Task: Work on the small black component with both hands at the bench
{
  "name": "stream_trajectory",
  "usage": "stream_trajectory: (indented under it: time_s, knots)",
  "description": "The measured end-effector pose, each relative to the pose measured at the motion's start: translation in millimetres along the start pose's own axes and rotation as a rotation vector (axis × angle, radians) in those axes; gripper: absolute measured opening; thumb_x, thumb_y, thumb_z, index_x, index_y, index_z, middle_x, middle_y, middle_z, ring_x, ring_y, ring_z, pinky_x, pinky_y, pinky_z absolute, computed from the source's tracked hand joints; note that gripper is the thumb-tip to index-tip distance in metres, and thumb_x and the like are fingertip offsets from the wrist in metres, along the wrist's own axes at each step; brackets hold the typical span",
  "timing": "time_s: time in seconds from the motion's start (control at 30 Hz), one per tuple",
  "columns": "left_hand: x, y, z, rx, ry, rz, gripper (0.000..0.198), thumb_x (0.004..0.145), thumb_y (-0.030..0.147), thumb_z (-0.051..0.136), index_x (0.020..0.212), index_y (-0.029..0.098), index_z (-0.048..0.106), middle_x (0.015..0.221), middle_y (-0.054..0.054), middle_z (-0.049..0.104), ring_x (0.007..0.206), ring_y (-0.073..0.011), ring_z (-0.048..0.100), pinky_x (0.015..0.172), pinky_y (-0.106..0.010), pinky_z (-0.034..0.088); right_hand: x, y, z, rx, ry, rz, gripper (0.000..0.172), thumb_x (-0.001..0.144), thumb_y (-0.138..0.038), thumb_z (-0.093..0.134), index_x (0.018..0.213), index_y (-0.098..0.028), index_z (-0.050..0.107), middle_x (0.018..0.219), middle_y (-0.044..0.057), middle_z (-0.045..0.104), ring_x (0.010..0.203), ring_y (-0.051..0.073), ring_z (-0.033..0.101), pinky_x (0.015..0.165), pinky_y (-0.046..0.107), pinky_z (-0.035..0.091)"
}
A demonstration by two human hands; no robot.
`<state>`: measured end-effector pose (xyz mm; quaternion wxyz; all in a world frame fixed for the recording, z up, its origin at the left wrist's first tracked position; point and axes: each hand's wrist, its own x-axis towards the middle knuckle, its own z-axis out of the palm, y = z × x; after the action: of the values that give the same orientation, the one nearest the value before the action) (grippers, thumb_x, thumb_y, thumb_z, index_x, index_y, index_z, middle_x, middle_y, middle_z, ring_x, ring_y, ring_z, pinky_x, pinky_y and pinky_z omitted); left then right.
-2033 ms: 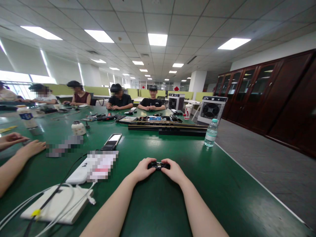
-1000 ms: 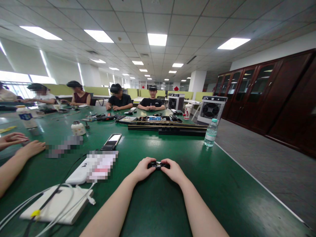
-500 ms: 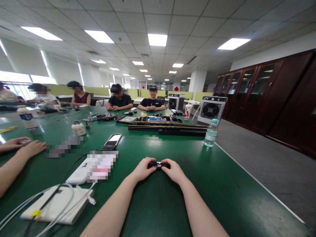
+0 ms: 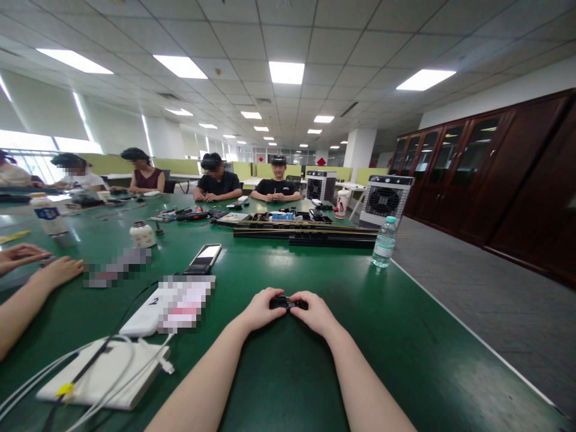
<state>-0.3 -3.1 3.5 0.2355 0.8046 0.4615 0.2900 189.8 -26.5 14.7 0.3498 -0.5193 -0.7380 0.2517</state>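
Observation:
Between my two hands, just above or on the green table (image 4: 288, 372), is a small dark object (image 4: 287, 303) with a greyish middle part; its kind is too small to make out. My left hand (image 4: 260, 309) pinches its left end between thumb and fingers. At the other end, my right hand (image 4: 317, 312) grips it the same way, thumb on the near side. The fingertips cover both ends of the object.
To the left lie a white power bank (image 4: 143, 313), a phone (image 4: 207, 258), a white box (image 4: 96, 375) and cables. A water bottle (image 4: 384, 243) stands near the right edge. Black strips (image 4: 333, 240) lie ahead. A neighbour's hands (image 4: 54, 276) are at far left; several people sit beyond.
My right hand has shifted slightly left, closer to my left hand. The dark object has turned a little, and its bright middle part shows less. At far left, the neighbour's fingers have moved.

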Motion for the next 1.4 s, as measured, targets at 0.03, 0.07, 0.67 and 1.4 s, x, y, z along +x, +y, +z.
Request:
stream_trajectory:
  time_s: [0.03, 0.07, 0.67, 1.4]
  knots:
    - [0.0, 0.3, -0.5, 0.012, -0.003, 0.005, 0.045, 0.068, 0.029, 0.065, 0.112, 0.020, 0.059, 0.109, -0.007, 0.061, 0.104, -0.0235, 0.056, 0.093, -0.035, 0.043, 0.1, 0.1, 0.2, -0.005, 0.004, 0.001, 0.024, 0.066, -0.019, 0.062, 0.090, -0.022, 0.068, 0.096, 0.004, 0.068, 0.095, 0.021, 0.059, 0.088, 0.035, 0.044]
    - [0.1, 0.6, -0.9, 0.024, -0.007, 0.015, 0.044, 0.068, 0.030, 0.065, 0.111, 0.020, 0.060, 0.107, -0.007, 0.062, 0.103, -0.0234, 0.056, 0.093, -0.035, 0.043, 0.3, 0.2, 0.4, -0.011, 0.007, 0.002, 0.025, 0.066, -0.019, 0.062, 0.090, -0.022, 0.068, 0.097, 0.004, 0.067, 0.095, 0.021, 0.059, 0.088, 0.035, 0.044]
    - [0.3, -1.6, 0.7, 0.019, 0.006, 0.056, 0.040, 0.069, 0.027, 0.064, 0.108, 0.021, 0.060, 0.106, -0.007, 0.063, 0.100, -0.0228, 0.057, 0.090, -0.035, 0.044, 1.3, 1.9, 1.9, -0.071, -0.011, -0.040, 0.022, 0.067, -0.018, 0.064, 0.087, -0.025, 0.069, 0.103, 0.003, 0.066, 0.099, 0.020, 0.058, 0.092, 0.036, 0.042]
    - [0.1, 3.5, -0.9, 0.065, -0.003, 0.038, 0.037, 0.071, 0.029, 0.062, 0.106, 0.018, 0.060, 0.104, -0.007, 0.063, 0.099, -0.0231, 0.057, 0.089, -0.034, 0.045, 6.5, 6.3, -0.3, 0.172, 0.171, 0.080, 0.023, 0.070, -0.031, 0.061, 0.089, -0.018, 0.065, 0.093, 0.006, 0.069, 0.090, 0.020, 0.062, 0.085, 0.035, 0.046]
